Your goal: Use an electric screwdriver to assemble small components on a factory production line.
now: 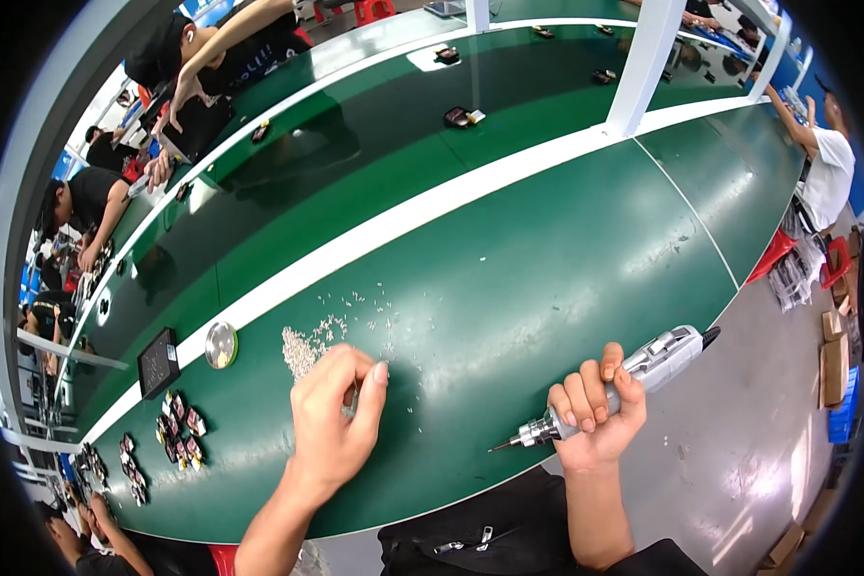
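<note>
My right hand (597, 408) is wrapped round a grey electric screwdriver (658, 357). Its thin bit points left, over the table's near edge. On the green tabletop, my left hand (331, 413) is closed in a pinch, thumb against the curled fingers; what they hold, if anything, is too small or hidden. Just beyond that hand lies a heap of tiny pale pieces (299, 351), perhaps small screws, with more scattered toward the middle. Farther left, a cluster of small dark parts with pink and yellow bits (180, 432) rests on the table.
A round metal dish (222, 345) and a black tray (158, 363) stand by the white strip (374, 227). Beyond it, a green belt (384, 158) carries several small dark units. A white post (643, 72) rises at the far right. Other people sit along the far side and both ends.
</note>
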`<action>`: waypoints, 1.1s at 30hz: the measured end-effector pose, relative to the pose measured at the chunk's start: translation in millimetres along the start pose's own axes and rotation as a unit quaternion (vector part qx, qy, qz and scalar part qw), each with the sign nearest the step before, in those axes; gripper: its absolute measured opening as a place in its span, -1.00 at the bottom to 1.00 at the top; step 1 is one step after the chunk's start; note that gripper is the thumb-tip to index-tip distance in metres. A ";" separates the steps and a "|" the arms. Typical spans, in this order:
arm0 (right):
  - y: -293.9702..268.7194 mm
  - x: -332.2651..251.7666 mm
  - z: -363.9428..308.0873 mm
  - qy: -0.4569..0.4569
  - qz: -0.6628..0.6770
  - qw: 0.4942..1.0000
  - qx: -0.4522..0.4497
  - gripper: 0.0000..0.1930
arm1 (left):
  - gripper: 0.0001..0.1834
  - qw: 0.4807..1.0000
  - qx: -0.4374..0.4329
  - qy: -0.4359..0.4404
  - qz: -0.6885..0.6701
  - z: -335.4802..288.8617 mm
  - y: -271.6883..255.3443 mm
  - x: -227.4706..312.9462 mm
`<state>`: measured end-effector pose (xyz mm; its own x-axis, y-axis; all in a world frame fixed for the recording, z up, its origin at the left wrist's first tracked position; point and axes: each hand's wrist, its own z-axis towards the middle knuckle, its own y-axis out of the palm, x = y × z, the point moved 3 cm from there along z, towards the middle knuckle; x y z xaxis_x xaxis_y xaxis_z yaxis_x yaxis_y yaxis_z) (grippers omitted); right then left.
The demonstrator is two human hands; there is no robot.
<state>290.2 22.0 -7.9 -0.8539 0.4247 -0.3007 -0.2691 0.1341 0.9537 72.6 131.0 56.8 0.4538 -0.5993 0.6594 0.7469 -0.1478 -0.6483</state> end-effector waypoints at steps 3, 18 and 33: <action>-10.9 -5.3 3.0 -0.005 -0.001 1.000 0.008 -0.88 | -0.83 0.999 0.009 0.033 0.019 81.4 31.1 -22.0; -1.5 -7.1 3.9 0.045 0.040 0.998 -0.014 -0.87 | -0.54 0.965 0.012 -0.097 0.243 307.0 157.0 -88.8; -14.0 -8.8 -2.3 0.049 0.037 0.998 -0.021 -0.89 | -0.49 0.982 -0.067 0.015 0.178 289.3 114.0 -104.2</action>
<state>300.5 14.3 -18.6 -0.9108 0.3427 -0.2300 -0.2204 0.0675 0.9731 251.0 404.2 24.3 0.6590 -0.6541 0.3712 0.4721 -0.0246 -0.8812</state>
